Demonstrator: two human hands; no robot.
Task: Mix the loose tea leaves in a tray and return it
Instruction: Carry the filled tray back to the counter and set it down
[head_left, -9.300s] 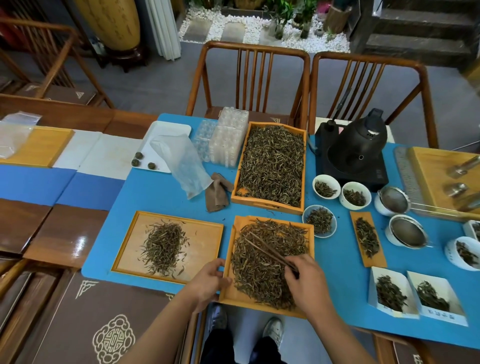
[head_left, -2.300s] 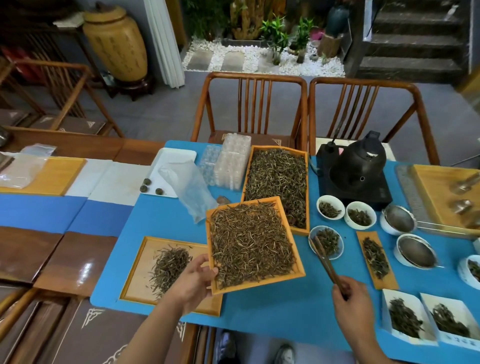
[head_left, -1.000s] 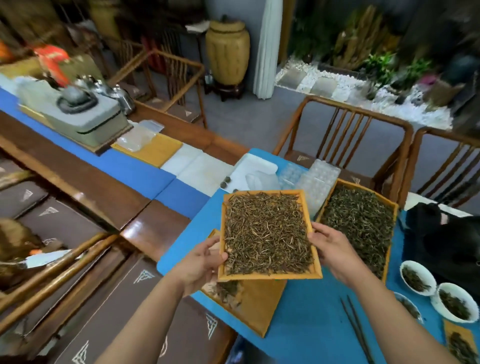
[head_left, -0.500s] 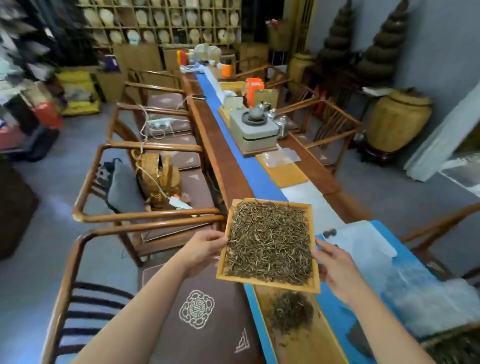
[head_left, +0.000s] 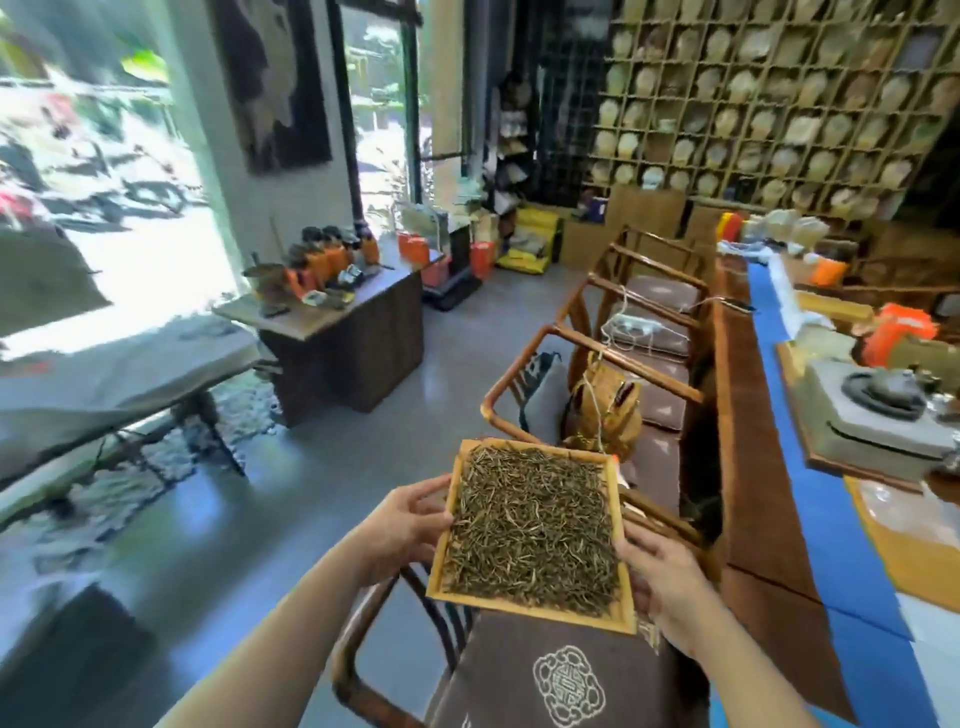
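A shallow wooden tray filled edge to edge with loose dark tea leaves is held level in front of me, above a chair seat and away from the table. My left hand grips the tray's left rim, thumb on top. My right hand grips the right rim near the front corner, fingers underneath.
A cushioned wooden chair stands directly below the tray, with more chairs in a row behind it. The long table with a blue runner runs along the right. A dark side table stands at left on the grey floor.
I have turned further left, away from the long table, carrying the tray in both hands. The tray now hangs over the chair row instead of the table's edge.
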